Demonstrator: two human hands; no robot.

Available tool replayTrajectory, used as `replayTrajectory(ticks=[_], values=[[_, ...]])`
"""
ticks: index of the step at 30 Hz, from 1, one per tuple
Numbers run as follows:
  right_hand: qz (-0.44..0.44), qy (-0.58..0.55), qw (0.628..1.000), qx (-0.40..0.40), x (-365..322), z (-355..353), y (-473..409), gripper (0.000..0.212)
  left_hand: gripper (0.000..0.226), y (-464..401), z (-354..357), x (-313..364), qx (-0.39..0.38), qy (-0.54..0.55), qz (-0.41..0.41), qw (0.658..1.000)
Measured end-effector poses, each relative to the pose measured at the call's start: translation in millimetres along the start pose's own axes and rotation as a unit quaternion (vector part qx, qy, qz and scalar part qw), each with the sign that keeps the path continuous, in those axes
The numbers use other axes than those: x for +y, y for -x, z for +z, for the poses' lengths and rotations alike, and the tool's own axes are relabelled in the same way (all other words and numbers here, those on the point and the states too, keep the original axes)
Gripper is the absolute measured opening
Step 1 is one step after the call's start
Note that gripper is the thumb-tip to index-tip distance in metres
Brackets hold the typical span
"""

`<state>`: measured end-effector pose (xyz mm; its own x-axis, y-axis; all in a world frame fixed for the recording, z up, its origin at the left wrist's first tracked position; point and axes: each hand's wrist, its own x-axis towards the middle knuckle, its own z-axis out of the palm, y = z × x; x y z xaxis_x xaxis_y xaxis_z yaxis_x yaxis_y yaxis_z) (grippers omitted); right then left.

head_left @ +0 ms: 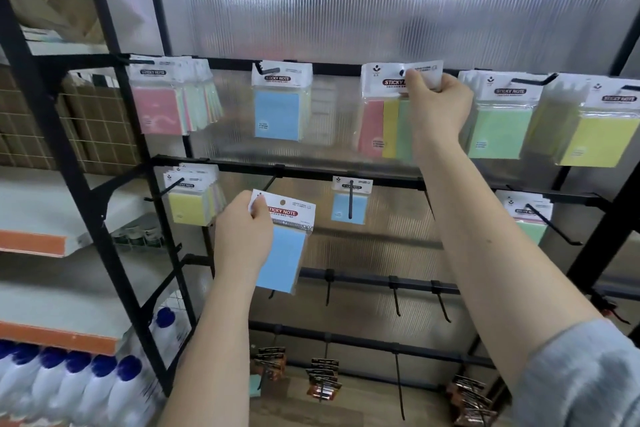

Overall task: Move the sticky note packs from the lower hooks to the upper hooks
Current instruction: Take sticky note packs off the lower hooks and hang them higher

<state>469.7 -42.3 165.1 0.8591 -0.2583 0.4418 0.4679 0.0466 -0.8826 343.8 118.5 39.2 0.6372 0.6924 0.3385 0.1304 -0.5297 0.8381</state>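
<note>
My left hand [242,236] pinches the header of a blue sticky note pack [285,246], held free in front of the lower rail, off any hook. My right hand [436,104] grips the white header of a pink, yellow and green pack [381,125] up at the upper rail; its hook is hidden behind the pack. The upper rail also carries a pink bunch [166,104], a blue pack [278,114], a green pack [502,125] and a yellow pack [595,135]. On the lower hooks hang a yellow bunch [188,204], a small blue pack [349,204] and a green pack [530,218].
Bare black hooks [396,298] stick out from the rails below. Small dark packets [322,381] hang near the floor. A black shelf frame [114,184] stands at the left, with white bottles with blue caps [86,388] on its lower shelf.
</note>
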Motion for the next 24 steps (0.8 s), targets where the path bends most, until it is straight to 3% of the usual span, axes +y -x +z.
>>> replayTrajectory(ticks=[10,13,14,18,24], values=[[-0.026,0.075,0.996,0.035,15,12,-11,0.046,0.030,-11,-3,-3,-0.007,0.009,-0.001,1.000],[-0.040,0.030,0.995,0.084,15,18,-9,0.015,0.029,-14,-8,-4,-0.004,0.009,0.008,1.000],[-0.047,-0.001,0.993,0.109,17,20,-7,0.014,0.029,-15,-10,-5,-0.005,0.009,0.009,1.000],[-0.072,-0.020,0.984,0.162,29,23,7,0.034,0.030,-18,-20,-10,-0.017,0.020,0.015,1.000],[-0.058,-0.034,0.985,0.158,51,14,53,0.030,0.033,-28,-27,-11,-0.013,0.054,0.033,0.998]])
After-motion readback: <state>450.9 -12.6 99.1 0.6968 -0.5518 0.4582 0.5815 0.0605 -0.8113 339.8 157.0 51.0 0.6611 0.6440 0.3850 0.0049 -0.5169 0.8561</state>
